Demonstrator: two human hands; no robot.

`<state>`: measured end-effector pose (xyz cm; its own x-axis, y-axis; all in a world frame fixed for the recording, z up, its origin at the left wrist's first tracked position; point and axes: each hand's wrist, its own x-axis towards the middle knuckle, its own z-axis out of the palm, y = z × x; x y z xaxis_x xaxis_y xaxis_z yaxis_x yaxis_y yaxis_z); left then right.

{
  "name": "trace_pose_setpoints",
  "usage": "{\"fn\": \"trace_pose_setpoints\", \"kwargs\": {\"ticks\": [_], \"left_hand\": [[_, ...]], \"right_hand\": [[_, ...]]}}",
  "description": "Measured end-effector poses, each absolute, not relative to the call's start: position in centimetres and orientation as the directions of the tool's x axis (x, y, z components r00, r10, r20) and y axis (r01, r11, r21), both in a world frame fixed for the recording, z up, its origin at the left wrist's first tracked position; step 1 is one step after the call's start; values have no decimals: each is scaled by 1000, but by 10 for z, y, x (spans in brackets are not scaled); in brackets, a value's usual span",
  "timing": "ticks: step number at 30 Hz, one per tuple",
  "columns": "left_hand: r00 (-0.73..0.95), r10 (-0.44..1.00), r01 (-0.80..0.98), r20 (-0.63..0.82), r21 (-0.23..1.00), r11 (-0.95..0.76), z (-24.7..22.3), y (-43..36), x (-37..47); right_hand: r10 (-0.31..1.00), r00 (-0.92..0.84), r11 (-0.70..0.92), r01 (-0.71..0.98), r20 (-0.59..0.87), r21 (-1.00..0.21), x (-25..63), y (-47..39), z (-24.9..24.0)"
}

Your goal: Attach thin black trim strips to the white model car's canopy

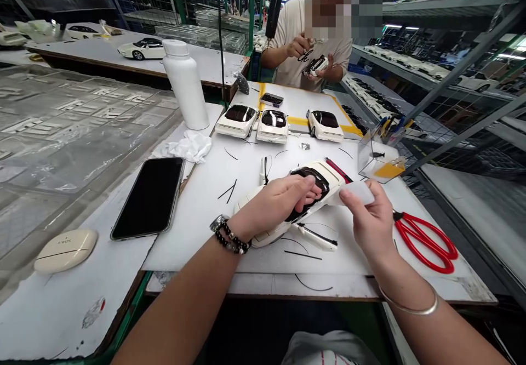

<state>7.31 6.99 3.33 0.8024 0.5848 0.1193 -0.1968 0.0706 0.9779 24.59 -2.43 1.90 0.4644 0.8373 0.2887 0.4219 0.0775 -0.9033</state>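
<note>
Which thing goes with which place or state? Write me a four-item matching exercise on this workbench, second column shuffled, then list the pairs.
Column one
1) Right hand
2) Phone
3) Left hand
4) Scissors

Column two
A) Lying flat, dark screen up
B) With red handles
C) Holding a small white piece
D) Over the white model car

Pairs: 1-C, 2-A, 3-D, 4-B

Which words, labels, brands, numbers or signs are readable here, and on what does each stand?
"SOAIY", probably; small print: beige case.
"th", apparently; partial script: co-worker's shirt.
Too blurred to read: red-marked patch at lower left.
No numbers are readable.
</note>
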Motion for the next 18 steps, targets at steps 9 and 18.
{"fn": "trace_pose_setpoints", "kwargs": {"ticks": [9, 18], "left_hand": [[791, 599, -169, 125, 986, 16, 32, 69, 74], [803, 585, -147, 111, 989, 15, 32, 69, 73]], "right_hand": [[834, 438, 131, 435, 336, -891, 247, -24, 12], [777, 464, 231, 419, 426, -878, 255, -18, 0]]}}
